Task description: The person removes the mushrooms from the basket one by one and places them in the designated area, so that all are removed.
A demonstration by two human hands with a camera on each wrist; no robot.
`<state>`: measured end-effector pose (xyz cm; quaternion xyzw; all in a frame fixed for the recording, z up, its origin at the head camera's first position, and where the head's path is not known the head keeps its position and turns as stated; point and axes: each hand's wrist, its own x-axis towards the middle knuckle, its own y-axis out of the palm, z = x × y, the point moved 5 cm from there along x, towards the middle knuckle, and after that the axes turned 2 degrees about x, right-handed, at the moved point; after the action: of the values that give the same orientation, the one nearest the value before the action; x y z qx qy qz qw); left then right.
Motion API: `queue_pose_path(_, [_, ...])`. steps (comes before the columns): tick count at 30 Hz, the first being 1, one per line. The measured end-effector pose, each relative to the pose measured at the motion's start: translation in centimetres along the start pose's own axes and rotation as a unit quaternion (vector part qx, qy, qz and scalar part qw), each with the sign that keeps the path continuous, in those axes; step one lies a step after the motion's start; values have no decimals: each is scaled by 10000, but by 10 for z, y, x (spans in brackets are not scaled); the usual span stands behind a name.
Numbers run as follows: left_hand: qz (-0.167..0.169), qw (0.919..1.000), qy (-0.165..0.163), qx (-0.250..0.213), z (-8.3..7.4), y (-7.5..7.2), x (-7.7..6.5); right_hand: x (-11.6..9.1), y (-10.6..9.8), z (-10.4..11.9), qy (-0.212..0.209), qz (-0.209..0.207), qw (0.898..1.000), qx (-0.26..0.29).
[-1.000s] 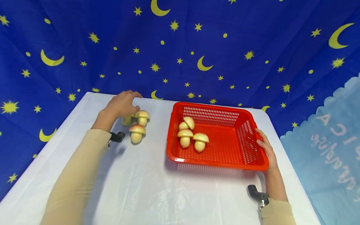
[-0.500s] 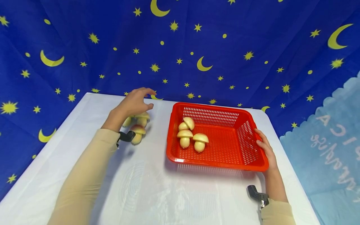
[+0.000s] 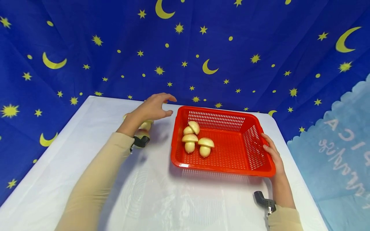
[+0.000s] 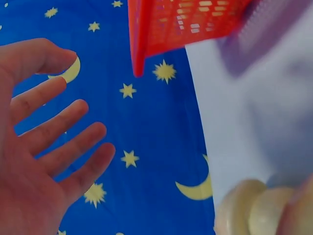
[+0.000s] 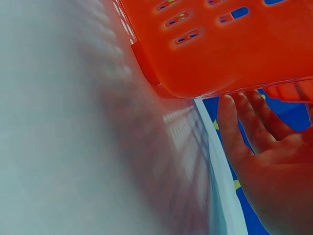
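My left hand (image 3: 151, 107) hovers left of the red plastic basket (image 3: 228, 171), its fingers loosely spread and holding nothing. Below its wrist stand a few pale toy-like mushrooms (image 3: 146, 125), partly hidden by the forearm and wrist camera. One such mushroom (image 4: 239, 208) shows at the lower right of the left wrist view. Three cream mushrooms (image 3: 206, 147) lie inside the basket toward its left end. My right hand (image 3: 274, 157) grips the basket's right rim, thumb and a finger over the edge; in the right wrist view other fingers (image 5: 230, 122) lie under the rim.
A white-covered table (image 3: 162, 199) carries everything. Behind it hangs a blue cloth (image 3: 115, 19) with yellow moons and stars, and a light-blue lettered cloth (image 3: 341, 160) hangs at the right. Black wrist cameras (image 3: 261, 199) sit at both wrists.
My left hand has moved right, from above the mushrooms on the table toward the basket's left edge, still holding nothing. The right hand and the basket have stayed in place.
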<state>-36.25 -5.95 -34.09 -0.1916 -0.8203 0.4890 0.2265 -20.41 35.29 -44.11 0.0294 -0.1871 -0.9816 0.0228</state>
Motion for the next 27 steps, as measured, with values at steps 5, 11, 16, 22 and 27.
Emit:
queue_pose_path(5, [-2,9997,228,-74,-16,6,8,0,-2,-1,15,-73,9999,-122])
queue_pose_path(11, [150,9983,487,-276,-34,16,17,1,-2,-1,-63,-99,9997,-205])
queue_pose_path(16, [306,9969,656,-304,-48,24,25,1,-2,-1,-49,-41,10000,-71])
queue_pose_path(22, [659,9924,945,-437,-69,46,34,1,-2,-1,-68,103,9999,78])
queue_pose_path(27, [1205,9858,1115,-352,-79,70,37,2,-2,-1,-53,75,10000,26])
